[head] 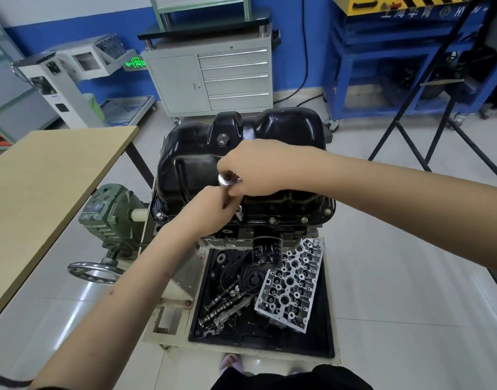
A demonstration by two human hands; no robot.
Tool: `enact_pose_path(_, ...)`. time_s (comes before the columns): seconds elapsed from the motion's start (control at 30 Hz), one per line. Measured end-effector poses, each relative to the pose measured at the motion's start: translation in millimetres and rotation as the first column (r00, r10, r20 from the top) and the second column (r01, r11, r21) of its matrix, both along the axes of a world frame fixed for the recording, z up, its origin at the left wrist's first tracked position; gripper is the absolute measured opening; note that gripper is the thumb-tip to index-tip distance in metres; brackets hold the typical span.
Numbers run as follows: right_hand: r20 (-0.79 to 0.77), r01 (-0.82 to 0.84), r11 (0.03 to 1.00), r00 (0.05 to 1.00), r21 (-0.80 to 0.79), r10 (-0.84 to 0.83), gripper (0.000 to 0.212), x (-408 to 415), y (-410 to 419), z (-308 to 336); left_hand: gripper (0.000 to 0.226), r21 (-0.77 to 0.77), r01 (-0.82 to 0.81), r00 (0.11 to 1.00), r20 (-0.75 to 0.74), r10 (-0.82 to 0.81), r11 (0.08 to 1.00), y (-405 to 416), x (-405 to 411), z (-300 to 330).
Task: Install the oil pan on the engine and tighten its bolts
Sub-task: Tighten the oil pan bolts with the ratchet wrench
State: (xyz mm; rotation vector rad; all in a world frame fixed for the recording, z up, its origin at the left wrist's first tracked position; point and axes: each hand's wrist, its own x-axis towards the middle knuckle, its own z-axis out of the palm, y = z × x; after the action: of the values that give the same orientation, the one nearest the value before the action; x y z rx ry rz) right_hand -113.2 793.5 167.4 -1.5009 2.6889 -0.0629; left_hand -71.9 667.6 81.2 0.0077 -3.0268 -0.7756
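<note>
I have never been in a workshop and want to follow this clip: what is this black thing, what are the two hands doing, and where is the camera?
The camera sits on the person's head, looking down at their own hands. The glossy black metal oil pan sits on an engine mounted on a stand, underside up; brass-coloured bolts line its near flange. Both hands hold a shiny chrome ratchet wrench: the right hand grips its head, the left hand grips lower on the tool, whose socket end points down at the flange. Below lies a black tray holding a silver cylinder head and camshafts. A black oil filter hangs under the engine. A tan wooden table stands on the left.
</note>
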Motion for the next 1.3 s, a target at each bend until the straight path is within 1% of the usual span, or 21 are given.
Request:
enact_pose_path(0.07,-0.016,-0.055,0.998,0.998,0.037,0.055,0.012,-2.4,0.0,3.5,0.042,-0.039,0.025,1.000,-0.002,-0.025,0.999,-2.0,-0.5,-0.8)
enact_pose_path(0.1,-0.026,-0.045,0.999,0.999,0.027,0.046,0.011,-1.4,0.0,2.6,0.041,-0.042,0.029,1.000,-0.006,-0.030,0.999,-3.0,-0.5,-0.6)
enact_pose_path(0.13,-0.034,-0.014,1.000,0.999,-0.001,0.014,0.015,0.2,-0.1,0.8,0.040,-0.032,0.031,0.999,-0.011,-0.031,0.999,-3.7,-0.2,-0.1)
enact_pose_path(0.2,-0.016,0.071,0.995,0.997,-0.071,-0.072,0.035,3.3,0.0,-4.9,0.038,-0.005,0.029,0.999,-0.023,-0.029,1.000,-3.2,0.5,0.6)
enact_pose_path(0.23,0.004,0.101,0.990,0.995,-0.096,-0.101,0.040,4.4,-0.1,-7.5,0.038,0.008,0.019,0.999,-0.026,-0.019,1.000,-2.2,0.6,0.4)
enact_pose_path(0.33,0.045,0.145,0.983,0.989,-0.112,-0.140,0.045,4.7,-2.2,-10.3,0.039,0.001,-0.015,1.000,-0.021,0.015,1.000,0.9,-1.3,-0.9)
enact_pose_path(0.43,0.079,0.113,0.991,0.991,-0.073,-0.107,0.038,2.1,-2.9,-11.1,0.039,-0.031,0.000,1.000,-0.012,0.000,1.000,-0.7,-1.7,0.1)
enact_pose_path(0.53,0.031,-0.033,0.999,0.999,0.002,0.032,0.016,-1.0,1.1,-4.5,0.036,-0.042,0.040,0.999,0.013,-0.039,0.998,-2.9,-0.9,1.9)
enact_pose_path(0.63,-0.036,-0.142,0.987,0.989,0.080,0.145,0.015,-5.1,4.5,3.6,0.038,-0.123,0.078,0.997,0.015,-0.077,0.989,-0.9,-0.3,1.8)
enact_pose_path(0.7,-0.124,-0.125,0.989,0.983,0.076,0.134,0.015,-4.4,3.8,1.9,0.039,-0.125,0.073,0.997,0.012,-0.072,0.989,-2.1,-0.7,1.3)
enact_pose_path(0.73,-0.161,-0.085,0.995,0.983,0.053,0.093,0.015,-2.5,3.6,-0.4,0.038,-0.097,0.062,0.998,0.010,-0.061,0.993,-2.9,-0.6,1.0)
enact_pose_path(0.77,-0.167,-0.031,0.999,0.985,0.024,0.035,0.021,-0.4,3.3,-3.4,0.037,-0.062,0.051,0.999,0.006,-0.051,0.997,-3.9,-0.5,0.3)
enact_pose_path(0.83,-0.110,0.075,0.997,0.991,-0.025,-0.077,0.039,4.8,2.9,-9.8,0.033,-0.012,0.041,0.999,-0.018,-0.041,0.999,-4.0,0.3,-0.3)
enact_pose_path(0.9,-0.059,0.134,0.990,0.989,-0.043,-0.137,0.042,6.6,2.7,-12.7,0.034,-0.016,0.043,0.999,-0.033,-0.043,0.999,-2.7,0.8,-1.0)
enact_pose_path(0.97,-0.081,0.112,0.994,0.990,-0.017,-0.113,0.037,4.3,2.5,-10.8,0.034,-0.030,0.047,0.999,-0.020,-0.048,0.998,-3.2,-0.5,-2.7)
enact_pose_path(1.07,-0.155,-0.047,0.995,0.986,0.086,0.060,0.014,-2.1,3.4,0.8,0.041,-0.080,0.048,0.999,-0.013,-0.049,0.996,-2.4,-1.7,-3.7)
enact_pose_path(1.13,-0.219,-0.137,0.979,0.961,0.149,0.167,0.017,-6.2,4.6,4.9,0.044,-0.104,0.069,0.996,-0.044,-0.074,0.992,0.3,-1.2,-3.7)
enact_pose_path(1.17,-0.263,-0.152,0.975,0.946,0.161,0.191,0.018,-6.1,4.7,4.1,0.045,-0.102,0.073,0.995,-0.060,-0.079,0.992,0.3,-1.0,-4.0)
enact_pose_path(1.23,-0.351,-0.121,0.984,0.923,0.129,0.160,0.014,-2.9,4.2,0.0,0.045,-0.070,0.066,0.995,-0.066,-0.071,0.995,-1.3,-0.5,-4.3)
enact_pose_path(1.27,-0.358,-0.082,0.993,0.928,0.086,0.107,0.019,-1.1,4.2,-3.0,0.043,-0.047,0.065,0.996,-0.060,-0.068,0.997,-3.0,-0.2,-4.6)
enact_pose_path(1.3,-0.307,-0.026,0.999,0.951,0.047,0.039,0.026,0.9,4.5,-6.0,0.040,-0.023,0.066,0.996,-0.056,-0.067,0.998,-3.9,0.4,-4.7)
